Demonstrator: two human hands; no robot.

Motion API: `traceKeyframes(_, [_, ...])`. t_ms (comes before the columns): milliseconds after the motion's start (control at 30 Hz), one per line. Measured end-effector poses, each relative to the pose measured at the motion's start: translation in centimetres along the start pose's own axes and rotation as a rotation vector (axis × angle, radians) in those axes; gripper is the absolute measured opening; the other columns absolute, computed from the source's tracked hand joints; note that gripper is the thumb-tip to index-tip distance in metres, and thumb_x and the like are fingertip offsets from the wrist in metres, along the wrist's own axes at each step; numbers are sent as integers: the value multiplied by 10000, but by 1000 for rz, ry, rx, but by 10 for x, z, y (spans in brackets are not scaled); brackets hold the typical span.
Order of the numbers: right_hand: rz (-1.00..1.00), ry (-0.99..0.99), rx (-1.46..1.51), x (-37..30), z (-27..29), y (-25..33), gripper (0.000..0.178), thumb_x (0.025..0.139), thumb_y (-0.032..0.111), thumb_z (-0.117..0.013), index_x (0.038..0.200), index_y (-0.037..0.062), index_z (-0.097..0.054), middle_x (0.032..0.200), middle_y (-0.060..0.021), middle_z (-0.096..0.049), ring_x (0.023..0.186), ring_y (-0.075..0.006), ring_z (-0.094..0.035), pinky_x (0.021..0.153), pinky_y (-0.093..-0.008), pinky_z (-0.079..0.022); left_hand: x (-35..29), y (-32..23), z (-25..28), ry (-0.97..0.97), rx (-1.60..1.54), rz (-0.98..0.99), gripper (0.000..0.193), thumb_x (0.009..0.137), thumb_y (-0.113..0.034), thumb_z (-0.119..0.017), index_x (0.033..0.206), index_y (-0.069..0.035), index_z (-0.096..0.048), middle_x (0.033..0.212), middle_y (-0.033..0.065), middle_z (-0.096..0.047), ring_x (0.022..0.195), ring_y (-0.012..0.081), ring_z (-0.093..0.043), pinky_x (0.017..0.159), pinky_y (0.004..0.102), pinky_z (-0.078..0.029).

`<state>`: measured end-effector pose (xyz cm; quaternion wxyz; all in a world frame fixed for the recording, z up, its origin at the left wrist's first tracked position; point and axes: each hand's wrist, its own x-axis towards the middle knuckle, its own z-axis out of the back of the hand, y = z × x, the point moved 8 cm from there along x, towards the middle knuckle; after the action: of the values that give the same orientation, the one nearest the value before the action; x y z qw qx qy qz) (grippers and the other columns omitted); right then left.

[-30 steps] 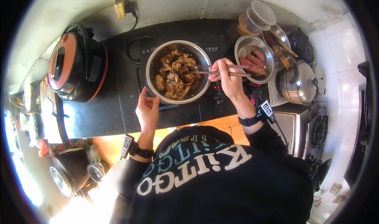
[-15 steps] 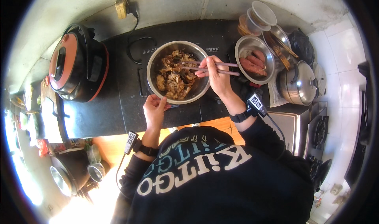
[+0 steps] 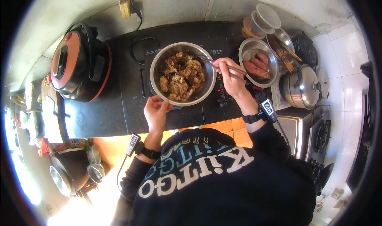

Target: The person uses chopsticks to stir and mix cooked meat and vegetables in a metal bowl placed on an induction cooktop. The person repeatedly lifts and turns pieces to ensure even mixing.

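A steel bowl (image 3: 154, 91) stands on the black induction cooktop, holding brown cooked pieces of food (image 3: 181, 76). My left hand (image 3: 156, 108) pinches the bowl's near-left rim between thumb and fingers. In my right hand (image 3: 230, 76) is a pair of dark chopsticks (image 3: 238, 69), held at the bowl's right rim with their tips over the food's far right side. The chopsticks lie close together; whether anything is between the tips I cannot tell. Right of this hand sits a second steel bowl (image 3: 271, 79) with reddish sausage-like pieces (image 3: 256, 67) in it.
A black and red electric cooker (image 3: 79, 67) stands on the left of the counter. Clear plastic tubs (image 3: 266, 18), a brush (image 3: 284, 61) and a lidded steel pot (image 3: 302, 86) crowd the right end. A power cord (image 3: 135, 33) runs down the back wall.
My right hand has drawn right and slightly nearer, pulling the chopsticks from the middle of the food toward the bowl's right rim. The chopsticks have come closer together. My left hand stays on the rim.
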<state>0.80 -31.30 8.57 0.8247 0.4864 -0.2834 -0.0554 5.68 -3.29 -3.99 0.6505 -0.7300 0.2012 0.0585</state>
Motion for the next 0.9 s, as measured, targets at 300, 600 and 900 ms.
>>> traceKeyframes(300, [-193,204,216,-15,-31,-26,246,1001,184,-485,925,-3,-626,861,-66,-662,767,-130,-645,650,-239,-524,1,-6,-2,-21,99,-41,209,847,-17,-679,985,34,-530,755,100,-662,647,148,-655,582,227,-511])
traceKeyframes(600, [-218,80,134,28,5,3,337,1022,248,-431,855,3,-592,738,-56,-621,613,-86,-615,551,-195,-502,-2,-8,1,-22,104,-11,230,859,-42,-675,1027,54,-551,771,104,-667,657,142,-658,590,221,-513])
traceKeyframes(900, [57,239,-32,44,-51,-13,242,996,161,-493,886,-7,-628,783,-49,-651,679,-107,-627,627,-228,-515,2,-4,3,-11,59,1,205,861,-30,-667,1014,54,-561,785,100,-667,658,143,-658,590,221,-518])
